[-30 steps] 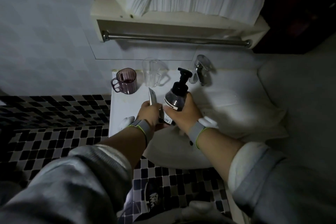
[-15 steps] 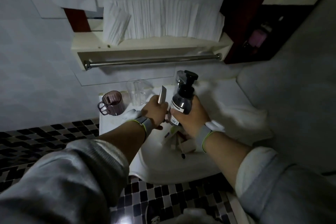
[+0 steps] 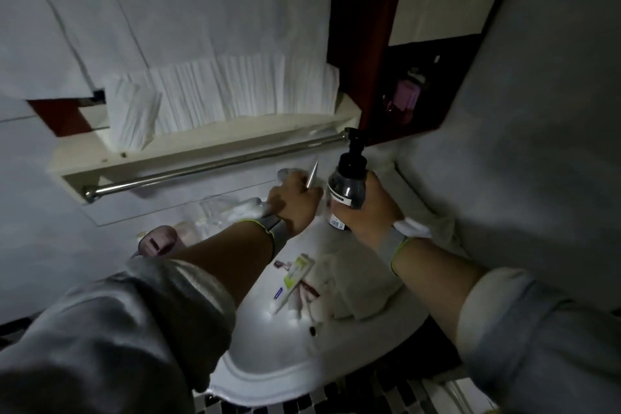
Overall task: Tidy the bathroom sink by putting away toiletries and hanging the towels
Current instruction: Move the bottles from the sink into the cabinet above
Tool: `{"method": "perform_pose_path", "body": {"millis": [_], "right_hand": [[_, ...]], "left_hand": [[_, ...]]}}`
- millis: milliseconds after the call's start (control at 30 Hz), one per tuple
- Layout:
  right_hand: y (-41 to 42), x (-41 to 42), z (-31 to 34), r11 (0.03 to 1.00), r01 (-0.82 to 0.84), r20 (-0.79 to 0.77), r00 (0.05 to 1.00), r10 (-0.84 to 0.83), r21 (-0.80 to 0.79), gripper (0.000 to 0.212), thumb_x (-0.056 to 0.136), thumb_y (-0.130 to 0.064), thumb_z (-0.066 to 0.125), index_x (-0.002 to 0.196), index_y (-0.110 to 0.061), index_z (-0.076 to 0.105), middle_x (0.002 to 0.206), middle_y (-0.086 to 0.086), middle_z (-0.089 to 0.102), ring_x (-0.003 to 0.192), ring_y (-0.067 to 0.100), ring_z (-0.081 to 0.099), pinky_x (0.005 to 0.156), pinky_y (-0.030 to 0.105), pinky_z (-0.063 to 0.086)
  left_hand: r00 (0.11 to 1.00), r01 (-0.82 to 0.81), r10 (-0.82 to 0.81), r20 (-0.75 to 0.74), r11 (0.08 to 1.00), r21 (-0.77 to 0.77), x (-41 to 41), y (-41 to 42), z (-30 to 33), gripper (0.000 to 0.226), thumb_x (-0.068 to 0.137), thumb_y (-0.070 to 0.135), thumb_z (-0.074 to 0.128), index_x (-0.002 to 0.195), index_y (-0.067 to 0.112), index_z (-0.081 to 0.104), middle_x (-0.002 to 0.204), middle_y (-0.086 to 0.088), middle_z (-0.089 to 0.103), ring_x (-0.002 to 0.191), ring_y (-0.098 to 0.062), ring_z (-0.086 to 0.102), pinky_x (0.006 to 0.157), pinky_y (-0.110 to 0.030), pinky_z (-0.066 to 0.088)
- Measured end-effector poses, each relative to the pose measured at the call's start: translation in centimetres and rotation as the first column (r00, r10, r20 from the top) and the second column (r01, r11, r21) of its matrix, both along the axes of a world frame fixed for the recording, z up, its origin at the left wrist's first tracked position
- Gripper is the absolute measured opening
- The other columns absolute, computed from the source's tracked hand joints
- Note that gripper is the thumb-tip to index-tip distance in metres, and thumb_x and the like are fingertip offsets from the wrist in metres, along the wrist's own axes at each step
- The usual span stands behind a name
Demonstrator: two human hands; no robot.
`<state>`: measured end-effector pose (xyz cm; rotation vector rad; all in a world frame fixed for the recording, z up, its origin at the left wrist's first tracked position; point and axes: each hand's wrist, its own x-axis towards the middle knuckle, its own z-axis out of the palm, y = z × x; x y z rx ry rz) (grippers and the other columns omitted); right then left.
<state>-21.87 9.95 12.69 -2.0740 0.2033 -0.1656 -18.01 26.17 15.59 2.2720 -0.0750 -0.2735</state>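
Toothpaste tubes [image 3: 295, 279] lie in the sink [image 3: 275, 370] under my outstretched forearms, beyond them my left hand [image 3: 292, 202] grips a silver tube [image 3: 312, 175] and my right hand [image 3: 366, 205] clasps the dark pump bottle [image 3: 347, 185] upright, just below the towel rail [image 3: 208, 166].

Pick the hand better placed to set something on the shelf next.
Probably the left hand. It holds a tube close under the towel bar and shelf. The right hand grips the pump bottle out past the bar's right end.
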Motion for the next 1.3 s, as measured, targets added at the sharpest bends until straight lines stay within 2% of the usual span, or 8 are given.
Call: {"method": "perform_pose_path", "body": {"millis": [67,167,400,633,767,1067,1200,1300], "right_hand": [[-2.1,1.2,0.7,1.0,0.02,0.022,1.0,-0.02,0.018,0.065,0.069,-0.048,0.078,0.125,-0.042,0.047,0.111,-0.019,0.066,0.101,0.005,0.064,0.092,0.035,0.054],[-5.1,3.2,1.3,1.0,0.021,0.044,0.999,-0.022,0.013,0.062,0.069,-0.052,0.078,0.121,-0.041,0.047,0.107,-0.019,0.065,0.1,0.008,0.064,0.088,0.036,0.055],[-11.1,7.9,2.4,0.999,-0.007,0.07,0.998,0.004,0.043,0.062,0.069,-0.051,0.077,0.123,-0.038,0.048,0.111,-0.014,0.066,0.103,0.011,0.065,0.089,0.043,0.056],[-16.1,10.1,2.9,0.999,-0.05,0.061,0.997,0.05,0.007,0.058,0.076,-0.052,0.076,0.123,-0.038,0.044,0.101,-0.025,0.06,0.092,0.001,0.061,0.075,0.016,0.048],[-17.6,10.8,3.0,0.999,-0.033,0.07,0.997,0.033,0.011,0.059,0.075,-0.057,0.075,0.122,-0.039,0.045,0.101,-0.028,0.06,0.09,-0.003,0.06,0.08,0.02,0.05],[-18.6,12.5,3.9,0.999,-0.05,0.06,0.997,0.05,-0.007,0.065,0.071,-0.055,0.073,0.125,-0.037,0.042,0.116,-0.011,0.065,0.101,0.015,0.065,0.085,0.034,0.054],[-18.5,13.3,4.3,0.997,-0.051,0.052,0.997,0.054,-0.055,0.069,0.071,-0.053,0.073,0.129,-0.04,0.037,0.122,-0.01,0.063,0.109,0.019,0.063,0.09,0.037,0.053],[-18.4,13.8,4.6,0.994,-0.068,0.031,0.997,0.071,-0.09,0.075,0.073,-0.05,0.074,0.135,-0.039,0.034,0.128,-0.007,0.061,0.113,0.022,0.062,0.092,0.037,0.052]], "left_hand": [[1.0,0.012,-0.012,-0.009,0.999,-0.031,1.3,-2.2,0.4,0.032,0.077,0.054,0.046,0.105,0.039,0.048,0.11,-0.014,0.061,0.091,-0.036,0.065,0.085,-0.052,0.056],[1.0,0.025,-0.025,0.013,1.0,0.0,3.0,-5.4,1.2,0.039,0.07,0.062,0.045,0.104,0.042,0.044,0.101,-0.015,0.062,0.098,-0.043,0.06,0.081,-0.06,0.056],[0.977,0.149,-0.155,0.149,0.988,0.048,6.1,-10.9,3.6,0.048,0.087,0.061,0.055,0.117,0.025,0.045,0.094,-0.001,0.063,0.086,-0.025,0.064,0.078,-0.05,0.057],[0.963,0.146,-0.148,0.225,0.989,0.027,8.9,-15.5,4.4,0.049,0.093,0.041,0.065,0.131,0.019,0.044,0.102,0.0,0.064,0.084,-0.02,0.067,0.07,-0.038,0.057],[0.966,0.139,-0.136,0.22,0.99,0.003,9.7,-17.2,4.4,0.047,0.093,0.034,0.067,0.131,0.019,0.045,0.103,0.004,0.065,0.087,-0.014,0.066,0.064,-0.022,0.049],[0.972,0.086,-0.085,0.218,0.996,0.005,10.5,-18.4,4.5,0.054,0.089,0.036,0.072,0.133,0.022,0.045,0.119,0.0,0.066,0.103,-0.019,0.067,0.088,-0.04,0.059],[0.974,0.07,-0.074,0.215,0.997,0.027,10.7,-18.2,4.4,0.057,0.085,0.044,0.073,0.131,0.024,0.046,0.114,0.002,0.068,0.1,-0.018,0.067,0.086,-0.041,0.059],[0.978,0.041,-0.05,0.202,0.998,0.048,10.4,-18.3,4.4,0.058,0.086,0.045,0.073,0.132,0.024,0.045,0.113,0.004,0.067,0.094,-0.013,0.067,0.079,-0.031,0.058]]}}
